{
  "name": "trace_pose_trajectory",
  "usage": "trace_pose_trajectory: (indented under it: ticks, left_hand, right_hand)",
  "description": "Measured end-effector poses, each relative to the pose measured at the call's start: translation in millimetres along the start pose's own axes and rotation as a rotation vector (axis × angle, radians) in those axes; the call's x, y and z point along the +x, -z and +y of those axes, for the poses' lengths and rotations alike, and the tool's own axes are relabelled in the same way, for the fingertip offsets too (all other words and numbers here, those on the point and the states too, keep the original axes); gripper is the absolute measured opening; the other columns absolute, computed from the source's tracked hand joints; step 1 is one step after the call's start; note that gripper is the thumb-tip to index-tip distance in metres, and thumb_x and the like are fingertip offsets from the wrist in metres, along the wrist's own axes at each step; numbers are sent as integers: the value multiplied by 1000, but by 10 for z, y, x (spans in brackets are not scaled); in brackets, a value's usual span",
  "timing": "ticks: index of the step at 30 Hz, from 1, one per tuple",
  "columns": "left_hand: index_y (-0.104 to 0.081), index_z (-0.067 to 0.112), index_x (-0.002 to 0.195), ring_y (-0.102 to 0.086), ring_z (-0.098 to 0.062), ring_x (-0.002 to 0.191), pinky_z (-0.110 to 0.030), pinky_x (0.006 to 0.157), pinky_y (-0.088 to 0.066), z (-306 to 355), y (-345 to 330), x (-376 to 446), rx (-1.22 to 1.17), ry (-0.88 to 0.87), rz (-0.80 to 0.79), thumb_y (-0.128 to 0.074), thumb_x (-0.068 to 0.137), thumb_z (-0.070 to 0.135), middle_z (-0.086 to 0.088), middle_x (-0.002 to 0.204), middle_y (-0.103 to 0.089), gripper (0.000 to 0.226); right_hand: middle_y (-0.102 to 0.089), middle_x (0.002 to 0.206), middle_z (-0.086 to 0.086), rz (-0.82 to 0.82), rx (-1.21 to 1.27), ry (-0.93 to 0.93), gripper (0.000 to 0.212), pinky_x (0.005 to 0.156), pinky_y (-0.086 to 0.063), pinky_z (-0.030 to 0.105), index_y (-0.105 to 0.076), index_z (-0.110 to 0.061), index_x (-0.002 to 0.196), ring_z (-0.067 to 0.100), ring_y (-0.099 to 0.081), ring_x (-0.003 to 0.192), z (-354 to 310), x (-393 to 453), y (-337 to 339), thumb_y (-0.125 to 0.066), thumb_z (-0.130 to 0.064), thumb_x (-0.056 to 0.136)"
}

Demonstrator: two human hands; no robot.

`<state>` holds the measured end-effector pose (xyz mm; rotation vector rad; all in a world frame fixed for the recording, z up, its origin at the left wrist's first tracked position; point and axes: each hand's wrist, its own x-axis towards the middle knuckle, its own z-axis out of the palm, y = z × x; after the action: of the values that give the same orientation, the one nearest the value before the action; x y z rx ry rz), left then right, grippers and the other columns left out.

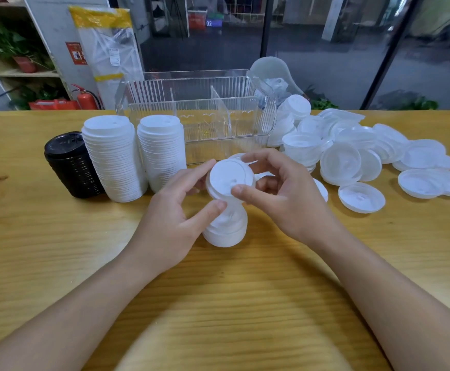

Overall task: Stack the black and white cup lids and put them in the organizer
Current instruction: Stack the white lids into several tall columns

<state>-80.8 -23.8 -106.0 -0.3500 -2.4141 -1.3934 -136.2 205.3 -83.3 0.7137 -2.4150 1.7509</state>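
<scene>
Head view: a wooden table [58,250].
Stacks: two white lid stacks [114,159], one black lid stack [71,164].
Organizer [199,116]: one, clear, behind the stacks.
Left hand [170,218], right hand [280,196]: both pinch one white lid [229,180].
Loose lids [352,151]: a pile at right, count unclear.

Office or shop lobby: glass doors [325,49], fire extinguisher [87,99], plant shelves [18,49].

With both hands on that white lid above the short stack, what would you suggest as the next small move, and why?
Probably lower the white lid, pinched by the left hand and right hand, onto the short stack directly beneath it.
</scene>
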Motion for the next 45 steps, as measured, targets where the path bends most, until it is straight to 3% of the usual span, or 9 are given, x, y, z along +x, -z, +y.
trace_pose_trajectory:
  ticks: [5, 11, 17, 20, 26, 32, 36, 40, 45]
  left_hand:
    - [-65, 35, 148, -65, -13, 129, -21, 104, -49, 22, 7, 12, 30, -25, 68, -84, 94, 45, 16, 131, -72, 58]
    - [-63, 41, 150, -65, -12, 122, -26, 95, -47, 24, 70, 10, 79, -11, -4, -92, 84, 45, 17, 125, -73, 72]
    - [-40, 52, 157, -54, 3, 137, -27, 109, -45, 15, 88, -5, 136, 74, -251, -103, 60, 60, 24, 141, -64, 116]
    - [-35, 55, 155, -57, 7, 130, -29, 112, -47, -16, 47, -19, 136, 116, -284, -104, 62, 58, 27, 138, -63, 116]
    - [-33, 59, 153, -59, 11, 125, -22, 109, -45, -32, 41, -10, 118, 136, -265, -107, 62, 50, 28, 132, -67, 118]
    - [-33, 57, 157, -59, 9, 130, -27, 116, -45, -56, 51, 5, 135, 139, -279, -107, 61, 52, 32, 134, -67, 122]
    - [-32, 60, 158, -58, 7, 133, -29, 118, -45, -63, 70, 4, 153, 121, -303, -106, 61, 56, 33, 135, -66, 122]
    - [-40, 54, 156, -55, 10, 136, -20, 111, -46, -53, 61, -14, 140, 93, -300, -99, 65, 64, 35, 140, -60, 108]
    - [-59, 47, 144, -60, 2, 132, -28, 107, -50, -26, 45, -13, 166, 74, -288, -86, 81, 66, 29, 137, -66, 72]
  right_hand:
    - [-74, 124, -9, -44, -107, 30, 62, 84, -63, 48, -67, -34, 129, 22, -74, 93, -14, -19, -24, -98, -46, 77]
    - [-79, 106, -5, -79, -167, -15, 52, 87, -61, 46, -69, -33, 122, 20, -73, 90, -17, 5, 77, -96, -46, 79]
    - [-78, 111, -11, -152, -214, 18, 40, 88, -56, 26, -75, -29, 119, 12, -72, 100, -63, -8, 185, -91, -41, 85]
    - [-65, 126, -17, -254, -355, 56, 43, 95, -50, 20, -76, -36, 120, 7, -64, 115, -45, -19, 124, -91, -52, 82]
    - [-68, 119, -17, -302, -367, 84, 57, 102, -46, 16, -69, -31, 142, 3, -63, 118, -8, -47, 81, -88, -44, 89]
    - [-64, 127, -17, -348, -403, 112, 52, 103, -46, 19, -72, -32, 136, 4, -60, 124, 2, -40, 101, -90, -41, 88]
    - [-65, 123, -18, -341, -401, 119, 51, 102, -47, 21, -73, -32, 133, 6, -61, 122, 13, -38, 114, -92, -39, 85]
    - [-66, 128, -18, -327, -317, 89, 54, 100, -48, 20, -72, -33, 133, 7, -63, 121, 22, -25, 119, -93, -41, 84]
    - [-71, 114, -17, -70, -459, 49, 44, 83, -49, 21, -67, -35, 139, 5, -65, 98, 225, 55, 165, -80, -38, 97]
